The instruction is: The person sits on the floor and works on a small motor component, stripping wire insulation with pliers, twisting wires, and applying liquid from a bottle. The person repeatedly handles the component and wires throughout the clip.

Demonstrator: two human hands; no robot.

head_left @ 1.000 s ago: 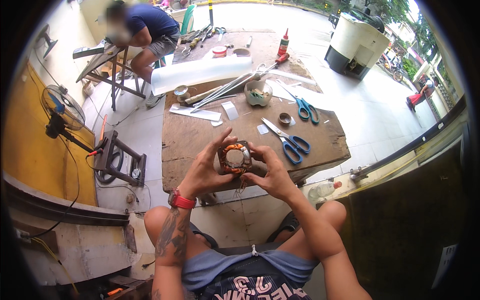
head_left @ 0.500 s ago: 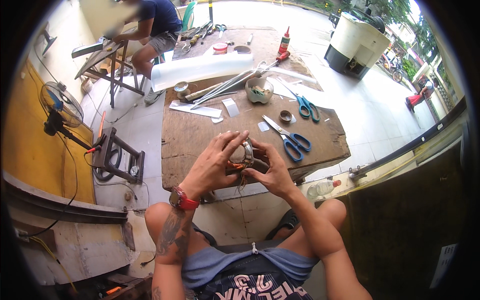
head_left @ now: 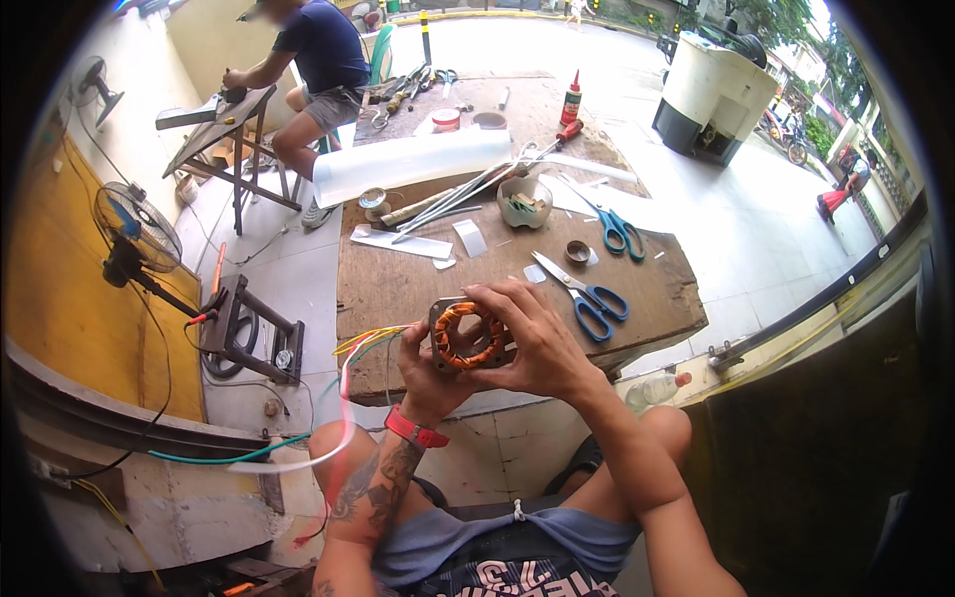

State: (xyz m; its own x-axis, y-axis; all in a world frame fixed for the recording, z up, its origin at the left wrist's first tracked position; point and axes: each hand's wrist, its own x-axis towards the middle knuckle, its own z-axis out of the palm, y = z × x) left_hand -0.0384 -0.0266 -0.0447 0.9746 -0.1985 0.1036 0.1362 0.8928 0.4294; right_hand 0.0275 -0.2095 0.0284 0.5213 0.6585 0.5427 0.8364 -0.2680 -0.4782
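A motor stator [head_left: 445,343], a dark metal frame around a ring of orange copper windings, sits between my hands above the table's near edge. My left hand [head_left: 422,370] grips its left side from below. Across the right side and top, the fingers of my right hand [head_left: 538,339] are curled, thumb underneath. The open round centre of the stator shows. Long coloured wires [head_left: 345,386], white, red, yellow and green, trail from it past my left hand and hang over to the left, partly blurred. Blue-handled scissors [head_left: 595,304] lie partly open just beyond my right hand.
On the wooden table [head_left: 388,289] are a second pair of scissors [head_left: 619,236], a small brown ring [head_left: 577,252], a bowl of scraps [head_left: 523,206], a white sheet roll [head_left: 413,164] and a glue bottle [head_left: 571,101]. A fan [head_left: 139,224] stands left; a co-worker [head_left: 323,55] sits at the far left.
The stator has been turned, so its wound ring and open centre now show. Its coloured wires have swung out to the left. My left hand has shifted lower, beneath the stator.
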